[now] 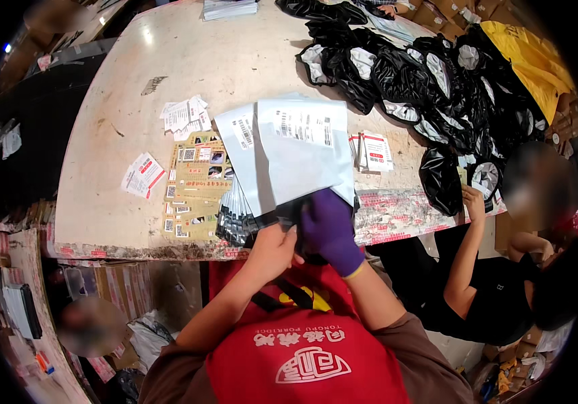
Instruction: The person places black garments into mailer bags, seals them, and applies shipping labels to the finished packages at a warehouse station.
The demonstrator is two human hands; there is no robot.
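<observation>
My left hand (272, 253), bare, is at the front edge of the table with its fingers closed on black plastic (289, 214) at the mouth of a poly mailer. My right hand (333, 230) wears a purple knit glove and presses against the same black plastic; its fingertips are hidden. Beyond both hands lie white poly mailers (309, 166) in an overlapping stack, bearing printed shipping labels. A fanned stack of mailers with dark edges (238, 214) shows just left of my hands. Whether anything is inside the top mailer cannot be seen.
Brown printed cards (195, 187) and white cards (145, 174) lie left on the worn table (117, 212). More cards (375, 151) sit right. Black plastic-wrapped bundles (400, 76) heap at the back right. A co-worker's hand (473, 202) touches one bundle.
</observation>
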